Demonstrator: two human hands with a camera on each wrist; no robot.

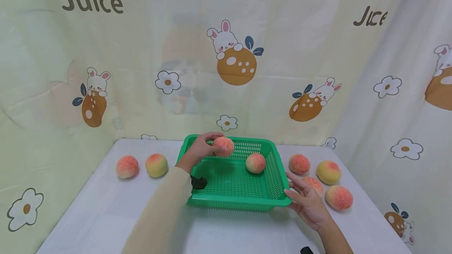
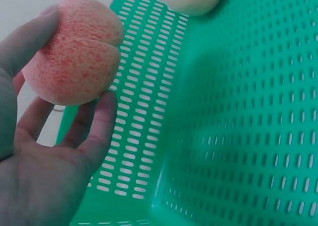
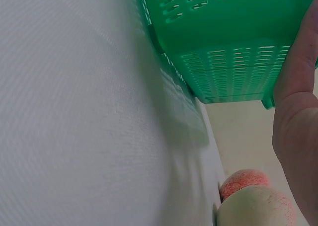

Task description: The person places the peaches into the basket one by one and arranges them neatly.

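"Coral-red, speckled: which part is gripped, and how?"

"Left hand (image 1: 202,149): thumb on one side of the coral peach (image 1: 224,146), fingers on the other. The peach is held above the basket floor, toward the far left. Right hand (image 1: 309,206): thumb over the rim at the near right corner of the green basket (image 1: 236,202), fingers along its outside."

"Handling notes?"

"From where I stand, I judge the peach light, slightly yielding, dry enough not to slip. Hold round the widest part; avoid squeezing. The basket looks like thin, flexible plastic; hold by the rim."

"Surroundings?"

"One peach (image 1: 256,163) lies inside, toward the right wall. Outside: two peaches (image 1: 157,165) left, four peaches (image 1: 328,172) right. Support surface: white tabletop (image 1: 92,211). Behind and beside: pale curtain (image 1: 144,42), printed with rabbits, flowers and 'Juice'."
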